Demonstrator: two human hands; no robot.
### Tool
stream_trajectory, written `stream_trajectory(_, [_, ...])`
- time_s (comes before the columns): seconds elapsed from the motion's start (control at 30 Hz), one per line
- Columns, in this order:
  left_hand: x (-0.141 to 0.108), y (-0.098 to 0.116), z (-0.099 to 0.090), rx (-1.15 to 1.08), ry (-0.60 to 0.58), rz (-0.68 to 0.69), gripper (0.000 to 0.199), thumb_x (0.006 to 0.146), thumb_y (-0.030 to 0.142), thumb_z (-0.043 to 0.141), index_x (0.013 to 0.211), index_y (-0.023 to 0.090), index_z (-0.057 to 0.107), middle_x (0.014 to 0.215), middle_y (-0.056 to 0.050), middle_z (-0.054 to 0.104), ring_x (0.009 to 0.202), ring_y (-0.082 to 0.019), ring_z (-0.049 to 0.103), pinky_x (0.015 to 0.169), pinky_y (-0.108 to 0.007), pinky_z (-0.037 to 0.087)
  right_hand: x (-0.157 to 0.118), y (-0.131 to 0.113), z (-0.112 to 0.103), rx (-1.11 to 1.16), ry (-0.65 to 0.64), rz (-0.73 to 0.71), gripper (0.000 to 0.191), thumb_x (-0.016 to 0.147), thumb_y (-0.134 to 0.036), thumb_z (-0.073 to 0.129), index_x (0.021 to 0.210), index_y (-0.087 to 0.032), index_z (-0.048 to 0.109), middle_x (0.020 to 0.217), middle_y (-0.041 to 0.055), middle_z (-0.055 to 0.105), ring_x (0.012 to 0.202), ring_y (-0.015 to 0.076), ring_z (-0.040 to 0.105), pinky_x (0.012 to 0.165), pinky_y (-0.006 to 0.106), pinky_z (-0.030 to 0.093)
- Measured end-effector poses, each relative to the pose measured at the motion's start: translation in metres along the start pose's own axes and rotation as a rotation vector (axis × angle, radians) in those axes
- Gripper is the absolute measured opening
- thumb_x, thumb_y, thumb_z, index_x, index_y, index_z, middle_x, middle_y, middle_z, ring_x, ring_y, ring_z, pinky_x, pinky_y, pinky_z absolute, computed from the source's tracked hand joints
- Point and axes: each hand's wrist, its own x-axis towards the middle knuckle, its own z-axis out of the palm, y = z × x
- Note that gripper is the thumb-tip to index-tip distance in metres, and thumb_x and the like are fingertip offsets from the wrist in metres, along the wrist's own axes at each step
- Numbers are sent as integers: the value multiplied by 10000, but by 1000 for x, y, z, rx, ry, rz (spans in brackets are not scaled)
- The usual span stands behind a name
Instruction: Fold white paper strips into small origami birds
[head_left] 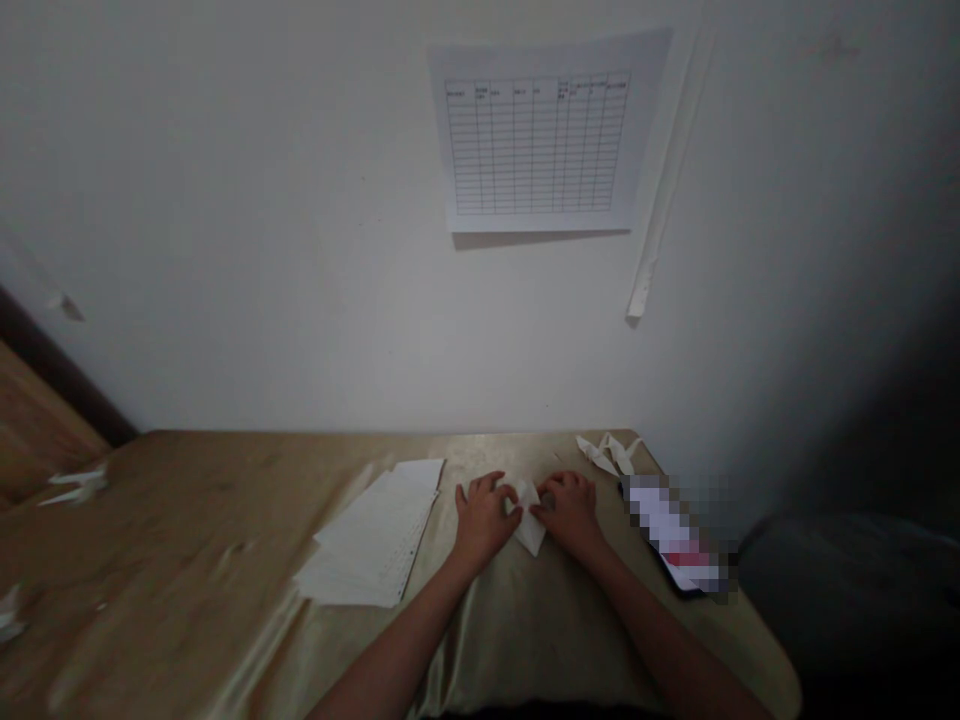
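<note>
A small piece of folded white paper (530, 535) with a pointed lower end lies on the cloth-covered table between my hands. My left hand (484, 515) grips its left side between thumb and index finger, the other fingers bent outward. On the opposite side, my right hand (573, 508) pinches the paper with curled fingers. The fingertips cover part of the folds. Left of my left hand is a loose stack of white sheets (371, 545), with punched holes along its right edge.
Folded white paper pieces (615, 455) lie at the table's back right corner. A phone-like device (675, 545), partly pixelated, rests near the right edge. White scraps (79, 485) are at far left. A printed table sheet (536, 150) hangs on the wall (262, 250) behind.
</note>
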Motion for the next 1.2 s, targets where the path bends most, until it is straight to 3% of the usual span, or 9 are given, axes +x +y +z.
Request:
stream_trajectory(0.63, [1,-3,-1,10,-69,-2,410,845,232,706,1246,309,748,1563,-62,600,1489,-330,464,1283,-714,139,5,7,-1,-28,-34,-24,363,789,-217,707,1140,-256,792,1348,112,685,1300,317,538,1147,442,311])
stream_trajectory(0.77, [0,-5,0,-3,-49,6,347,866,251,712,1203,315,764,1555,-56,604,1481,-318,473,1287,-702,134,3,7,-2,-23,-32,-43,339,825,-249,703,1152,-255,794,1365,116,679,1309,320,528,1145,454,313])
stream_trajectory(1.0, [-1,-4,2,-1,2,31,200,924,341,725,1116,309,772,1508,-50,638,1445,-318,509,1274,-711,157,-1,3,2,-28,-12,-40,336,887,-473,743,1152,-271,785,1386,127,657,1356,358,487,1185,513,274])
stream_trajectory(1.2, [0,-1,-1,-22,-18,-1,215,893,284,738,1105,311,767,1510,-43,637,1462,-313,494,1278,-705,146,-1,2,0,-32,-31,-35,315,893,-375,707,1182,-264,768,1403,130,641,1343,349,501,1181,500,275])
